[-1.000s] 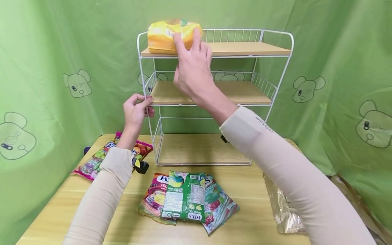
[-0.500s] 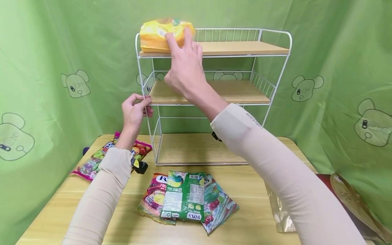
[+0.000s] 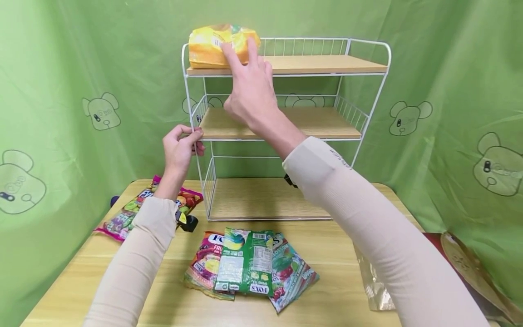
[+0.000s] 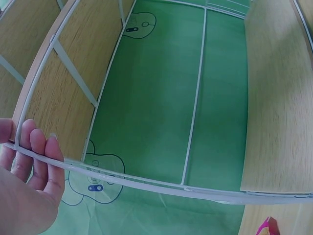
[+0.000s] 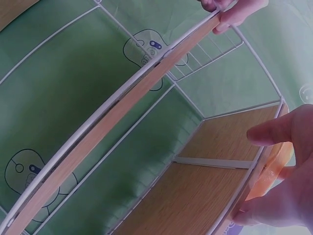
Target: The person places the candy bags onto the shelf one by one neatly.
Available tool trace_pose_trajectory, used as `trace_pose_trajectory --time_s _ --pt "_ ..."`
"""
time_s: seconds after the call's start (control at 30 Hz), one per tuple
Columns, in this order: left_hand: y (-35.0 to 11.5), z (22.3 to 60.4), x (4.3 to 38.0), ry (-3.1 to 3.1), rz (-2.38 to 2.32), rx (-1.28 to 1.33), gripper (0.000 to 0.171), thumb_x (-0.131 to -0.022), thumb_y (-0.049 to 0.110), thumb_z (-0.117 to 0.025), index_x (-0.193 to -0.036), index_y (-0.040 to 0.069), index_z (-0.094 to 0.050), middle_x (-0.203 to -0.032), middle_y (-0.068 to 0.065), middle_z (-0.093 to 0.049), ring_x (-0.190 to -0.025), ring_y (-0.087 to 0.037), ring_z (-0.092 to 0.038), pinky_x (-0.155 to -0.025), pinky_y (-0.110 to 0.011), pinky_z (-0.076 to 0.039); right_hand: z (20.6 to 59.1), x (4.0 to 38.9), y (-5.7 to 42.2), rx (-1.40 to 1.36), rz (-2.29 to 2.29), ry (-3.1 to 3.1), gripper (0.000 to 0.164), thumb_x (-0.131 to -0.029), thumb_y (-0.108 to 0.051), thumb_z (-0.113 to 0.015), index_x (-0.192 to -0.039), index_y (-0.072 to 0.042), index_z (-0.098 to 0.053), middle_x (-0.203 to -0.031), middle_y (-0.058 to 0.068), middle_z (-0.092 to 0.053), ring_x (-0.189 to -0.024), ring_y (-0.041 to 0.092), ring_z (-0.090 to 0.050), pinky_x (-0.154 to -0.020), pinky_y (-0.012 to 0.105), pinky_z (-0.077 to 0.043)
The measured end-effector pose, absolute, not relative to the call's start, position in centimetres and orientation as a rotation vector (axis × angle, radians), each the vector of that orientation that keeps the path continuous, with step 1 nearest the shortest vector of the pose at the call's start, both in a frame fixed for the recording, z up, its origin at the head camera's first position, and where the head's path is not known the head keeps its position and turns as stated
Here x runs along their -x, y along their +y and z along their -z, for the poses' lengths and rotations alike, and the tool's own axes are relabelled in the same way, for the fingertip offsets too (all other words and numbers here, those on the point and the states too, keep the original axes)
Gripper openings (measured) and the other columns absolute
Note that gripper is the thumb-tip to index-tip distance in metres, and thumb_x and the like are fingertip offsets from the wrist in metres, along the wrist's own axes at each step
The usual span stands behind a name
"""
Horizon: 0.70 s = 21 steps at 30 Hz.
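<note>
A yellow plastic bag [image 3: 208, 52] sits at the left end of the top shelf of a white wire rack [image 3: 327, 70] with wooden boards. My right hand [image 3: 253, 93] reaches up to it, with two spread, straight fingers pressed on its front. In the right wrist view, the bag shows orange behind the shelf edge, close to my right fingers [image 5: 264, 133]. My left hand [image 3: 180, 145] grips the rack's left front post at the middle shelf. The left wrist view shows my left fingers [image 4: 39, 142] curled round the white wire there.
Three FOX'S candy bags [image 3: 245, 261] lie overlapping on the table [image 3: 339, 281] before the rack. A colourful candy bag [image 3: 126, 218] lies left, partly behind my left forearm. Brown and silvery bags [image 3: 461, 259] lie at the right, partly behind my right arm.
The yellow bag has slid left along the top shelf with my right hand against it, then stayed nearly still over the last half second. My left hand keeps its grip on the post.
</note>
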<state>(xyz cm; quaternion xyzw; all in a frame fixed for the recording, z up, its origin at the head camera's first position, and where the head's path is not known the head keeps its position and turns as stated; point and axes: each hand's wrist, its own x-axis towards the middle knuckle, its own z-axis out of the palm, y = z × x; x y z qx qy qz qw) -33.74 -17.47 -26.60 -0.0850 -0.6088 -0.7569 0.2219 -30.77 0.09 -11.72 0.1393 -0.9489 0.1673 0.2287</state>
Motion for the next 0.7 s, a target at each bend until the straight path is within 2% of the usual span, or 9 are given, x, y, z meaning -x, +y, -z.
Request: trace_pose_trajectory --time_s 0.23,0.3,0.4,0.5,0.57,0.63,0.7 --pt "-17.4 26.5 33.7 -1.683 2.093 0.235 0.012 -0.094 0.000 -0.066 -0.086 0.007 -0.061 -0.079 -0.002 -0.072 -0.052 -0.011 -0.061 -0.051 -0.022 -0.057 11.9 30.7 0.8 -0.422 -0.538 -2.582 0.107 -0.082 0.008 -0.052 -0.160 -0.047 -0.005 -0.171 -0.002 0.013 -0.151 0.031 -0.026 -0.114 0.034 -0.045" --pt "-17.4 26.6 33.7 -1.687 2.094 0.233 0.012 -0.094 0.000 -0.066 -0.086 0.007 -0.061 -0.080 -0.002 -0.072 -0.053 -0.011 -0.061 -0.051 -0.022 -0.058 12.0 30.7 1.2 -0.458 -0.560 -2.539 0.104 -0.084 0.009 -0.050 -0.160 -0.046 -0.005 -0.172 0.000 0.005 -0.151 0.029 -0.027 -0.113 0.033 -0.047" --pt "-17.3 26.6 33.6 -1.694 2.093 0.233 0.012 -0.094 0.000 -0.066 -0.087 0.007 -0.061 -0.081 -0.002 -0.072 -0.053 -0.011 -0.061 -0.052 -0.023 -0.058 12.2 30.8 2.0 -0.527 -0.588 -2.452 0.100 -0.086 0.011 -0.046 -0.161 -0.042 -0.008 -0.167 0.004 -0.019 -0.145 0.022 -0.037 -0.108 0.027 -0.049" --pt "-17.2 26.6 33.7 -1.696 2.091 0.238 0.012 -0.094 0.000 -0.066 -0.086 0.007 -0.061 -0.081 -0.003 -0.071 -0.053 -0.011 -0.061 -0.051 -0.023 -0.058 12.6 30.7 2.8 -0.593 -0.602 -2.355 0.090 -0.088 0.010 -0.046 -0.162 -0.033 -0.017 -0.155 0.002 -0.041 -0.129 0.017 -0.047 -0.102 0.022 -0.048" --pt "-17.2 26.6 33.7 -1.693 2.088 0.241 0.011 -0.094 0.000 -0.066 -0.086 0.007 -0.061 -0.080 -0.004 -0.071 -0.052 -0.011 -0.061 -0.051 -0.023 -0.057 13.1 30.5 3.3 -0.634 -0.600 -2.288 0.081 -0.089 0.009 -0.046 -0.161 -0.025 -0.025 -0.146 0.004 -0.052 -0.112 0.019 -0.053 -0.088 0.023 -0.051" --pt "-17.3 26.6 33.7 -1.689 2.083 0.242 0.011 -0.093 0.000 -0.066 -0.086 0.007 -0.062 -0.079 -0.003 -0.071 -0.052 -0.011 -0.061 -0.050 -0.023 -0.057 13.6 30.2 3.7 -0.674 -0.586 -2.211 0.071 -0.090 0.007 -0.046 -0.156 -0.015 -0.034 -0.125 0.010 -0.064 -0.092 0.021 -0.055 -0.073 0.025 -0.051" --pt "-17.3 26.5 33.7 -1.687 2.079 0.241 0.011 -0.093 0.000 -0.067 -0.086 0.007 -0.062 -0.079 -0.003 -0.072 -0.051 -0.011 -0.060 -0.050 -0.023 -0.057 14.1 30.0 4.1 -0.707 -0.580 -2.138 0.058 -0.092 0.005 -0.045 -0.148 -0.007 -0.043 -0.099 0.013 -0.067 -0.073 0.021 -0.051 -0.059 0.027 -0.045"
